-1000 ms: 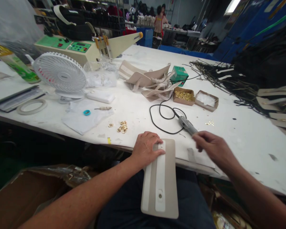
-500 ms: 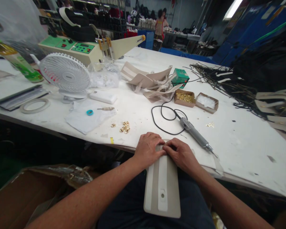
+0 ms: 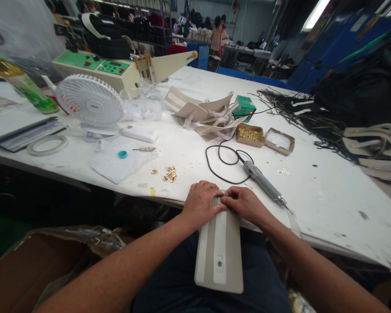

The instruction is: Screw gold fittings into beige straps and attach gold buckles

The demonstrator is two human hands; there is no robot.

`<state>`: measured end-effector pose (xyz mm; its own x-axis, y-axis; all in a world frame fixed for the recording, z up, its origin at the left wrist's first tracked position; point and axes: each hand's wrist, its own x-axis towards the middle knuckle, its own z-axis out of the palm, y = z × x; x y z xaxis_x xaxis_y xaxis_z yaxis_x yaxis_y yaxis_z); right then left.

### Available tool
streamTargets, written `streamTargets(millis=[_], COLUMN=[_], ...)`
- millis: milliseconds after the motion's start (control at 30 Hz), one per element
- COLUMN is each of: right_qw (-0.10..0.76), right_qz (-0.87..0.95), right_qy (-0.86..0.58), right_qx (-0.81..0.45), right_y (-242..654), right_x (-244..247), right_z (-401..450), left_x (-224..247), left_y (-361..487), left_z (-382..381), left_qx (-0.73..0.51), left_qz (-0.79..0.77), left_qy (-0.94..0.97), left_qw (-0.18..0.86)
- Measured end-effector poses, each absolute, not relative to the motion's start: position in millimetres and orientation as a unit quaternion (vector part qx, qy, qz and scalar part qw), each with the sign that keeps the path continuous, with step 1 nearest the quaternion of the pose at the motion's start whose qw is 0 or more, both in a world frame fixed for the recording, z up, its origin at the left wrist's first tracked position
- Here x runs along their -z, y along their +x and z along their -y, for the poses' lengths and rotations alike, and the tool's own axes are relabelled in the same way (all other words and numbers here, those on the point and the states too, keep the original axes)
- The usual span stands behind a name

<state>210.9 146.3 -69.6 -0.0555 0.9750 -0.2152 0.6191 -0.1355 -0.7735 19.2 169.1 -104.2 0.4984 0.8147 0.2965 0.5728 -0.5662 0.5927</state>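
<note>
A beige flat panel (image 3: pixel 230 256) with lighter strips and a small round metal fitting lies over my lap, its far end against the table edge. My left hand (image 3: pixel 202 202) grips that far end, thumb on top. Beside it, my right hand (image 3: pixel 243 201) has thumb and index finger pinched together at the panel's top; whatever is between the fingertips is hidden. Just beyond my right hand rests a grey electric screwdriver (image 3: pixel 265 182) with a black cord. Gold clasps (image 3: pixel 170 174) lie in a small pile left of my hands.
Small boxes hold gold fittings (image 3: pixel 249 135) and white pieces (image 3: pixel 279 141). Behind them are stacked beige panels (image 3: pixel 198 108) and a green power box (image 3: pixel 245 108). A white fan (image 3: pixel 90 104), a bottle (image 3: pixel 22 82) and a machine (image 3: pixel 117 69) stand left. Black straps (image 3: pixel 293 108) spread at right.
The panel's near end has shifted slightly left and up. My right hand has moved a little left, still pinching at the top edge; my left hand stays nearly in place.
</note>
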Motion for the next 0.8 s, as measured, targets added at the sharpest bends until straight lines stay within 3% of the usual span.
streamTargets(millis=[800], right_qw=[0.207], right_qz=[0.586], right_qy=[-0.626], right_qx=[-0.472], right_y=[218.2], right_x=[68.7], right_z=[-153.6], left_x=[103.6], left_y=[16.6], left_z=[-166.9], left_qx=[-0.285], left_qz=[-0.402], left_qy=[0.843], left_qw=[0.217])
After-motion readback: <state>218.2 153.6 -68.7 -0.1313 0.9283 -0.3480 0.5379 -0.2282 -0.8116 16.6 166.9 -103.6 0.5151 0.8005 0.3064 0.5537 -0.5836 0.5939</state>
